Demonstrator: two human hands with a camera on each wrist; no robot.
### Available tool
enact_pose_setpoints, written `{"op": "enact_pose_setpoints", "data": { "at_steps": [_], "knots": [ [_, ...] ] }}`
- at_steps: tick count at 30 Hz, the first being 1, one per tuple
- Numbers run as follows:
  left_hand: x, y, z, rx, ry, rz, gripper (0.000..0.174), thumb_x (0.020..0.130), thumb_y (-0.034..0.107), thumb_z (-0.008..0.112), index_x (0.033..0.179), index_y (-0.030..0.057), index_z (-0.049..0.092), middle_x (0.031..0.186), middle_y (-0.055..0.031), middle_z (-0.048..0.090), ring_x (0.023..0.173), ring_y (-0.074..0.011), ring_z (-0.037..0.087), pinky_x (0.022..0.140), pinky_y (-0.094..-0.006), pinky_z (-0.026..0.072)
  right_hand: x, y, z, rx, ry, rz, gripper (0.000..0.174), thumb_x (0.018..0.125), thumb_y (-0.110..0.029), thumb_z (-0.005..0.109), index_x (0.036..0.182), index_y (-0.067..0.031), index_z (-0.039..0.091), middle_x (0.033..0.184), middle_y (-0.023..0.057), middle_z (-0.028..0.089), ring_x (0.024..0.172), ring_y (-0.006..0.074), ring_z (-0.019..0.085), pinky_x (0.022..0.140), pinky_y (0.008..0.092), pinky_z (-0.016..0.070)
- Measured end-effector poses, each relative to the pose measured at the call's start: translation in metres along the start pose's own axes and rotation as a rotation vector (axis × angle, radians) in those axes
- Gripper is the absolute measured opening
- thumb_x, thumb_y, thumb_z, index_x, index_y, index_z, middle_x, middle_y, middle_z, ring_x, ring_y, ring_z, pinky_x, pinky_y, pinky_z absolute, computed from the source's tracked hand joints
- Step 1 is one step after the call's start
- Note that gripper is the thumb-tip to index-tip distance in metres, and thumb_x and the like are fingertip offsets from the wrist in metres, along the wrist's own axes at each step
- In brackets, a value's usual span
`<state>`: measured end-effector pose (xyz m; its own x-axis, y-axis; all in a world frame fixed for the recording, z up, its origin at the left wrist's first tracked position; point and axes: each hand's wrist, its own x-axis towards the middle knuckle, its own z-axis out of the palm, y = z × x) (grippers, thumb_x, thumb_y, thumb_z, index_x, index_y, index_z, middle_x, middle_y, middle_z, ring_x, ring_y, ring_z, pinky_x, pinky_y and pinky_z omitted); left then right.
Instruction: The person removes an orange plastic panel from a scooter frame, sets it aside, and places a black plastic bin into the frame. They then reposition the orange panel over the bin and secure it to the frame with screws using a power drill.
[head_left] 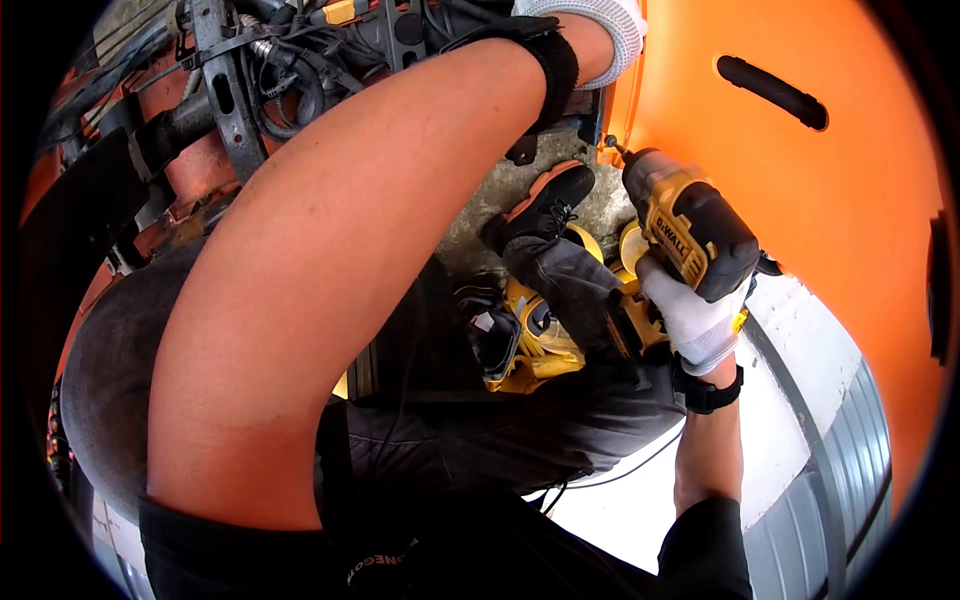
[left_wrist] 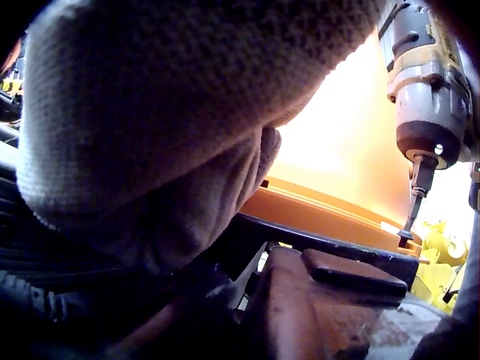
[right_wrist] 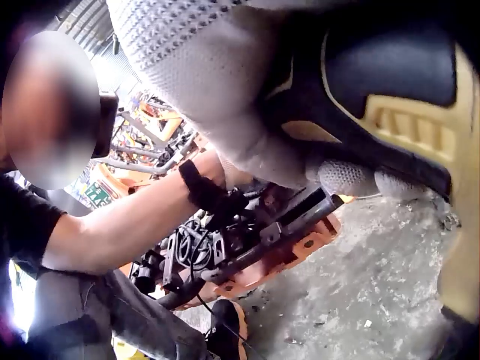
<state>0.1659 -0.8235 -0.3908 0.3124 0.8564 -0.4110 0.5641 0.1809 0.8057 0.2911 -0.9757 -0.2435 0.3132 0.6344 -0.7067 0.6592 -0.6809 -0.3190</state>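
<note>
The gloved right hand grips a yellow and black DeWalt power driver, its fingers wrapped round the handle in the right wrist view. From the driver's nose a long bit reaches to a small fastener at the lower edge of the orange panel; whether the two touch is hard to tell. At the top of the head view, the gloved left hand is beside the panel's upper left edge, partly cut off by the frame. Its glove fills much of the left wrist view, with the fingertips hidden.
A metal frame with cables and hoses stands at the upper left. Yellow items lie on the floor by the person's legs, and a black shoe rests on the concrete. A slot pierces the orange panel.
</note>
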Motion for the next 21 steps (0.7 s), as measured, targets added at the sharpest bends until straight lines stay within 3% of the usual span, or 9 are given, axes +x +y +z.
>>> {"op": "enact_pose_setpoints", "data": {
  "at_steps": [10, 13, 16, 21],
  "knots": [
    [-0.004, 0.001, -0.008, -0.02, -0.014, 0.011, 0.035, 0.084, 0.034, 0.057, 0.092, 0.0024, 0.069, 0.092, -0.0218, 0.066, 0.086, -0.0361, 0.064, 0.073, -0.0428, 0.0513, 0.003, 0.007, -0.001, 0.088, -0.035, 0.119, 0.034, 0.074, -0.006, 0.065, 0.107, -0.0004, 0.058, 0.094, 0.0094, 0.063, 0.081, 0.0171, 0.061, 0.07, 0.0296, 0.0522],
    [0.002, 0.002, -0.003, -0.009, -0.047, -0.044, 0.033, 0.084, 0.032, 0.056, 0.092, 0.0027, 0.069, 0.092, -0.0215, 0.066, 0.087, -0.0359, 0.064, 0.072, -0.0426, 0.0515, 0.004, 0.006, -0.005, 0.012, -0.029, 0.08, 0.033, 0.075, -0.006, 0.065, 0.106, -0.0001, 0.058, 0.094, 0.0098, 0.063, 0.081, 0.0167, 0.061, 0.069, 0.0294, 0.052],
    [0.004, 0.003, -0.001, -0.011, -0.035, -0.047, 0.031, 0.084, 0.031, 0.056, 0.091, 0.0029, 0.069, 0.092, -0.0212, 0.066, 0.086, -0.0355, 0.064, 0.072, -0.0423, 0.0516, 0.008, 0.007, -0.009, 0.014, -0.007, -0.082, 0.031, 0.076, -0.007, 0.065, 0.105, -0.0002, 0.059, 0.093, 0.0096, 0.063, 0.08, 0.0165, 0.061, 0.069, 0.0293, 0.0519],
    [0.003, 0.002, -0.001, -0.014, -0.018, -0.068, 0.032, 0.083, 0.032, 0.058, 0.093, 0.0035, 0.069, 0.093, -0.0208, 0.066, 0.086, -0.0347, 0.065, 0.072, -0.0423, 0.0518, 0.011, -0.003, -0.014, -0.048, -0.13, 0.169, 0.032, 0.079, -0.01, 0.063, 0.11, -0.0025, 0.058, 0.096, 0.0097, 0.064, 0.082, 0.0166, 0.062, 0.07, 0.0251, 0.0506]
  ]
}}
